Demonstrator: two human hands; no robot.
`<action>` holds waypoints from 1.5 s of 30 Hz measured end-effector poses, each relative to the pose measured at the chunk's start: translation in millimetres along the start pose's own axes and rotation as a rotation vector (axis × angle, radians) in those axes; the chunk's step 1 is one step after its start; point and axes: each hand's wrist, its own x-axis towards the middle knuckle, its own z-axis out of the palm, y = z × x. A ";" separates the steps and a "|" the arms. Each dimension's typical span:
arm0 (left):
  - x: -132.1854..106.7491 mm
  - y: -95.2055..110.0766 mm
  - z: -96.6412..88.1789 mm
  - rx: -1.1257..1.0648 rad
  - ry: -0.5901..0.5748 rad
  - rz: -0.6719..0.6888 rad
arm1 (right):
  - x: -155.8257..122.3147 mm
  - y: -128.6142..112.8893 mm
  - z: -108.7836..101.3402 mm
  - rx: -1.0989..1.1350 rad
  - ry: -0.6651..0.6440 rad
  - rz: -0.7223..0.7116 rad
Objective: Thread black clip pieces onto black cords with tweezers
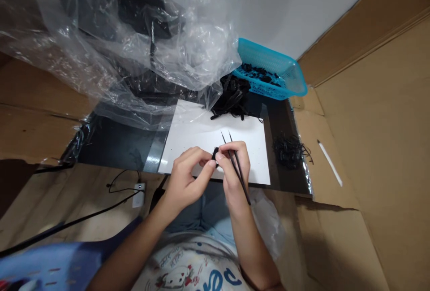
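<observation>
My left hand (188, 176) and my right hand (235, 165) meet over a white sheet (198, 132) on a dark work surface. Both pinch a small black part (215, 153) between their fingertips. Black tweezers (235, 161) also rest in my right hand, with the tips pointing away from me. A pile of black strips (233, 98) lies at the far edge of the sheet. To the right of the sheet sits a smaller heap of black scraps (289, 149).
A blue plastic basket (272, 73) with black pieces stands at the back right. A large clear plastic bag (124, 44) bulges over the back left. Cardboard walls (376, 116) close the right side, with a white stick (329, 162) lying on them. A cable and small white box (139, 192) lie on the floor.
</observation>
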 end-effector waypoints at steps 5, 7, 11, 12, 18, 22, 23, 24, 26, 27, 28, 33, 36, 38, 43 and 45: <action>1.9 1.4 -0.3 -0.236 -0.037 -0.118 | 1.7 6.1 -16.8 -0.191 0.120 -0.234; 0.9 3.0 -1.7 -0.269 -0.057 -0.139 | -0.9 1.9 -28.4 -0.226 0.156 -0.309; 0.6 10.1 -4.3 -0.278 -0.101 -0.153 | -11.1 -12.5 -46.5 -0.149 -0.026 -0.477; 0.9 12.1 -4.8 -0.283 -0.111 -0.159 | -13.4 -15.5 -48.7 -0.146 -0.075 -0.526; 2.0 17.8 -7.1 -0.350 -0.163 -0.227 | -17.1 -21.8 -49.5 -0.179 -0.177 -0.584; 1.0 18.1 -7.7 -0.380 -0.177 -0.255 | -16.5 -22.1 -48.0 -0.172 -0.180 -0.582; 0.7 18.0 -7.6 -0.391 -0.180 -0.260 | -16.6 -22.2 -47.6 -0.171 -0.179 -0.574; 0.5 17.9 -7.4 -0.406 -0.185 -0.265 | -16.7 -22.5 -47.3 -0.169 -0.181 -0.571; 0.1 17.9 -7.1 -0.440 -0.195 -0.279 | -17.1 -22.9 -46.6 -0.159 -0.175 -0.562; 0.0 18.2 -7.0 -0.456 -0.200 -0.291 | -17.3 -23.1 -46.3 -0.153 -0.167 -0.558; 0.0 18.6 -7.0 -0.473 -0.204 -0.305 | -17.5 -23.0 -45.8 -0.145 -0.157 -0.561; 1.8 21.4 -6.6 -0.564 -0.229 -0.378 | -20.2 -17.8 -39.7 -0.068 -0.104 -0.527; 3.9 21.1 -5.6 -0.631 -0.270 -0.424 | -23.4 -12.8 -30.5 0.042 -0.002 -0.461; 5.3 20.4 -4.4 -0.670 -0.286 -0.435 | -24.7 -11.0 -22.7 0.089 0.067 -0.443; 6.7 19.0 0.5 -0.745 -0.291 -0.468 | -20.0 -11.8 -7.3 0.101 0.203 -0.441; 6.2 18.5 2.3 -0.779 -0.307 -0.480 | -16.0 -13.0 -5.2 0.092 0.244 -0.436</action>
